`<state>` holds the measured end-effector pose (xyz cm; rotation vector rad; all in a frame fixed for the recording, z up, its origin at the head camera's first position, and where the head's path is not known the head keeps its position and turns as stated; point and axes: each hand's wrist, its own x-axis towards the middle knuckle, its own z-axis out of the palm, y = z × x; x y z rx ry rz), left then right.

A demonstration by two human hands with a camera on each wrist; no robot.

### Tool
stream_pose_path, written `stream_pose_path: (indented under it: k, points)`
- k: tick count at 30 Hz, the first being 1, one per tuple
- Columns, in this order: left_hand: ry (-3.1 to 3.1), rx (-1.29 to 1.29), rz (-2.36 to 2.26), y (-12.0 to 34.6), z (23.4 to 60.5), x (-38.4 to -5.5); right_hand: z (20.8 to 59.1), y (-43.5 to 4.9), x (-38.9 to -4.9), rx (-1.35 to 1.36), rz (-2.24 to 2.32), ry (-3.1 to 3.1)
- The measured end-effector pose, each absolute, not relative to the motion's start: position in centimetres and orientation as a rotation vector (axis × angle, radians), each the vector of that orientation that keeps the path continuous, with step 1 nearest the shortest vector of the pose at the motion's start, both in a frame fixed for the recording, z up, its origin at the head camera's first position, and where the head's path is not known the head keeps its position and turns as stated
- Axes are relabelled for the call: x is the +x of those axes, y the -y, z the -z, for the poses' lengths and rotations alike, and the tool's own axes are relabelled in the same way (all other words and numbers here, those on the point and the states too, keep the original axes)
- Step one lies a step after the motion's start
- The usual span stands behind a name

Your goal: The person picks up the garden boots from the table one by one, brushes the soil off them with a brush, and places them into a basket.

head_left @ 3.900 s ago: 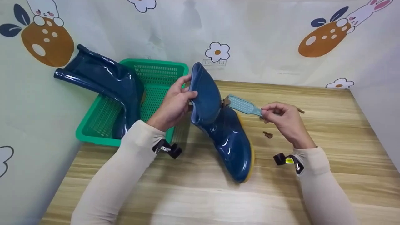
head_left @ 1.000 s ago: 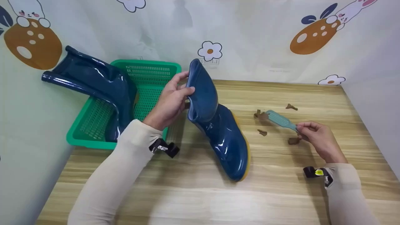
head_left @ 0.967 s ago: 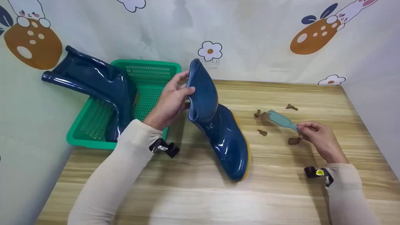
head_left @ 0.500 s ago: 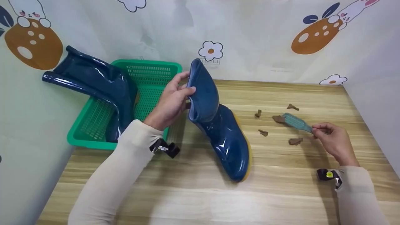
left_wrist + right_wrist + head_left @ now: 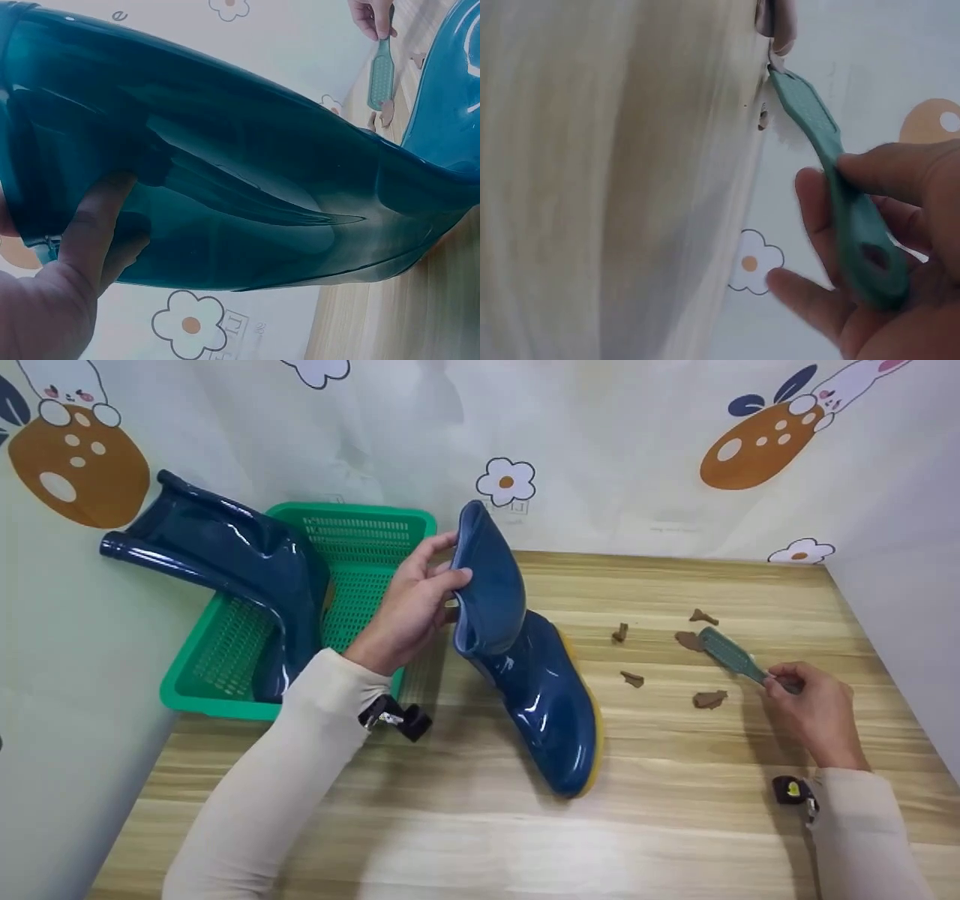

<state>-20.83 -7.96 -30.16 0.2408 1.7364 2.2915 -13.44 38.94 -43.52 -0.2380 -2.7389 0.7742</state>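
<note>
A glossy blue rain boot (image 5: 555,697) with a yellow sole stands on the table, its shaft folded over toward the left. My left hand (image 5: 412,604) grips the shaft's top rim, thumb on the near face; in the left wrist view some fingers lie behind the boot. My right hand (image 5: 814,709) pinches the handle of a small green paddle-shaped tool (image 5: 727,651) with a dotted head and a hole in its handle end (image 5: 877,259). At the tool's tip lies a brown flake (image 5: 688,641), touching it or nearly so.
Several other brown pieces lie scattered on the wooden table, among them a curled one (image 5: 709,700) and a small one (image 5: 631,679). At the left, a green basket (image 5: 195,660) holds a second blue boot (image 5: 247,547), which leans over its rim. Printed sheeting (image 5: 615,450) rises behind.
From beside the boot's shaft, the green tool has moved right and down to the table. A brown flake has shifted right with its tip. My left hand still holds the boot.
</note>
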Motion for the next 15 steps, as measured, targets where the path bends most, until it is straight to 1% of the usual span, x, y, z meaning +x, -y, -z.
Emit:
stream_pose_path:
  k: [15]
  points:
    - [-1.704,0.239,-2.304,7.75,30.26,-20.81,43.51,-38.77,-13.24,-0.241,-0.671,3.008]
